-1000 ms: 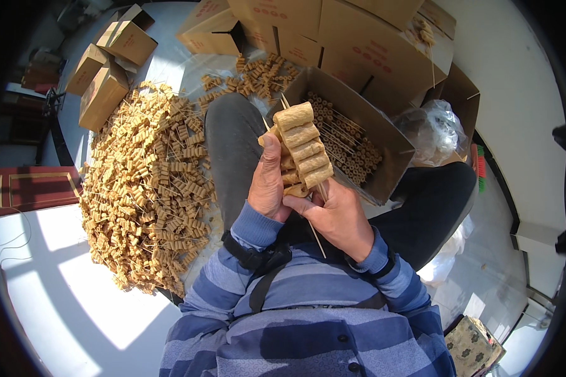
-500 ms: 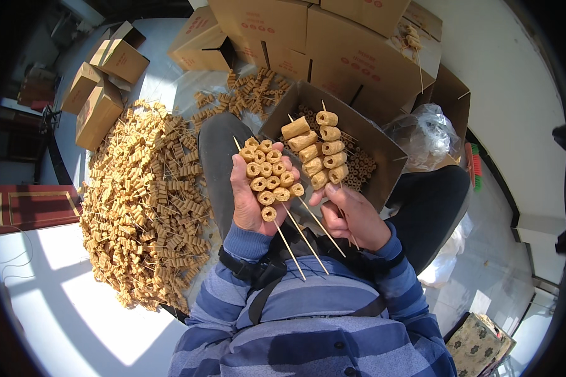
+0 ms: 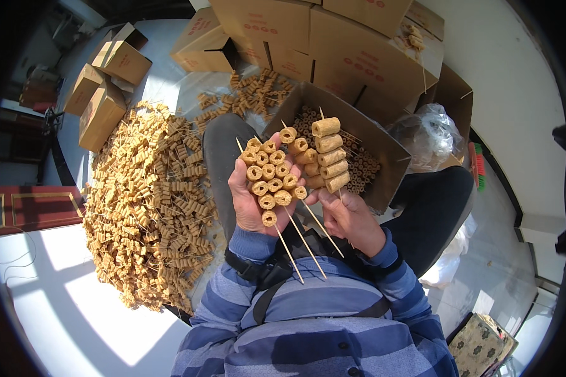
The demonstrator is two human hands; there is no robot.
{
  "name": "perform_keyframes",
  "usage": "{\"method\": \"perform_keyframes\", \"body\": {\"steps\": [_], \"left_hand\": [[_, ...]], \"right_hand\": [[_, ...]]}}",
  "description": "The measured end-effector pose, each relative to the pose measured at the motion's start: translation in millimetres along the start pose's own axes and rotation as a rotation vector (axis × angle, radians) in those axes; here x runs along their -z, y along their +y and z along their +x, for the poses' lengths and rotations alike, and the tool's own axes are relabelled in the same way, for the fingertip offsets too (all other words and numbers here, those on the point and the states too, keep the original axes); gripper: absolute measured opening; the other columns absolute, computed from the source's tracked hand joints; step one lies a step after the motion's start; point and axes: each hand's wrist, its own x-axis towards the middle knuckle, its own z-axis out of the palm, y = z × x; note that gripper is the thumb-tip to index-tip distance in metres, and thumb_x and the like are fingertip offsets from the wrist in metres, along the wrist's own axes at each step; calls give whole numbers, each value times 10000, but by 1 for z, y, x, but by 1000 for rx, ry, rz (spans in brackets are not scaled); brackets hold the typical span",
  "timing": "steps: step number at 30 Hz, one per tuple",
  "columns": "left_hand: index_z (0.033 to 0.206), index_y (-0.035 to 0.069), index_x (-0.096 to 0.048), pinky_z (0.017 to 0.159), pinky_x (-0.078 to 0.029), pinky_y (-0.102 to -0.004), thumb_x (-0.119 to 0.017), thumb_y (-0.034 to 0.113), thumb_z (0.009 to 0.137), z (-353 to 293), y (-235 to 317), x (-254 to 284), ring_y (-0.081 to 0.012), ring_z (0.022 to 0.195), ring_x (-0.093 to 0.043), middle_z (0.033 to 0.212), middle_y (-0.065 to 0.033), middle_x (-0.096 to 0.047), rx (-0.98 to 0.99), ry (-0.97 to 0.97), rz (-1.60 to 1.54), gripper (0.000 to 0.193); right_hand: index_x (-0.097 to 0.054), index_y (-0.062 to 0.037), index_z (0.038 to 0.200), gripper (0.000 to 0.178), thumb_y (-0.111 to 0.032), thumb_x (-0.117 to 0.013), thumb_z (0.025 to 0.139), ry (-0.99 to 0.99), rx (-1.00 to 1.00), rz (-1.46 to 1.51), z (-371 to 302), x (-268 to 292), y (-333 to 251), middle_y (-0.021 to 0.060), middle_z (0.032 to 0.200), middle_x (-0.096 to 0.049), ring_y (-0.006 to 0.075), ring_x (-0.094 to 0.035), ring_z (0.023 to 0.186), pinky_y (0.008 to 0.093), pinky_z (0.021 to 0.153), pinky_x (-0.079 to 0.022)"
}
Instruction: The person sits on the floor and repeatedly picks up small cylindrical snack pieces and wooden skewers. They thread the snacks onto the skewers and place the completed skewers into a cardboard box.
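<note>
Golden-brown hollow rolls, threaded on wooden sticks, make up the skewers in both hands. Across the palm of my left hand [image 3: 248,210] lie several skewers [image 3: 269,169] side by side, fingers curled round them, roll ends facing up and bare sticks pointing toward me. My right hand [image 3: 357,225] pinches two skewers by their lower sticks. On the right one [image 3: 331,157] the rolls lie sideways, stacked along the stick; on the left one [image 3: 299,147] the upper rolls show open ends and the lower ones are partly hidden. Both hands are over my lap, before an open cardboard box [image 3: 383,157] containing many skewers.
A large heap of skewers [image 3: 148,213] covers the floor at left, with a smaller scatter [image 3: 251,94] beyond my knee. Stacked cardboard cartons [image 3: 352,53] stand at the back. Clear plastic bags [image 3: 427,135] and a red-green brush [image 3: 477,166] are at right.
The two skewers in my right hand have turned: the right one's rolls now lie more sideways, and the left one's top roll shows its open end. My left hand keeps its hold.
</note>
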Motion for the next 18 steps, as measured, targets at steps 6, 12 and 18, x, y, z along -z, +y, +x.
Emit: {"method": "perform_keyframes", "body": {"steps": [6, 12, 18], "left_hand": [[1435, 31, -475, 956, -534, -467, -502, 628, 957, -3, 1, -1, -323, 1142, -633, 1345, -169, -595, 15, 10, 89, 766], [1482, 22, -413, 1012, -512, -533, -469, 642, 967, -3, 3, -1, -364, 1256, -579, 1380, -188, -575, 102, -55, 17, 808], [1509, 5, -367, 1030, -494, -541, -481, 684, 930, -5, 0, 4, -399, 1246, -575, 1442, -230, -511, 78, 37, 140, 899]], "right_hand": [[-569, -48, 1130, 307, -320, -429, 1105, -122, -50, 32, -3, 0, 1, -29, 625, -449, 47, -383, 489, 197, 463, -320], [-509, -46, 1014, 383, -392, -376, 1110, -143, -136, 64, 1, -6, 7, -16, 595, -453, 66, -404, 468, 227, 441, -349], [-502, -44, 942, 536, -497, -266, 1104, -269, -184, -43, -1, 1, 1, 7, 560, -492, 85, -454, 431, 234, 436, -406]]}}
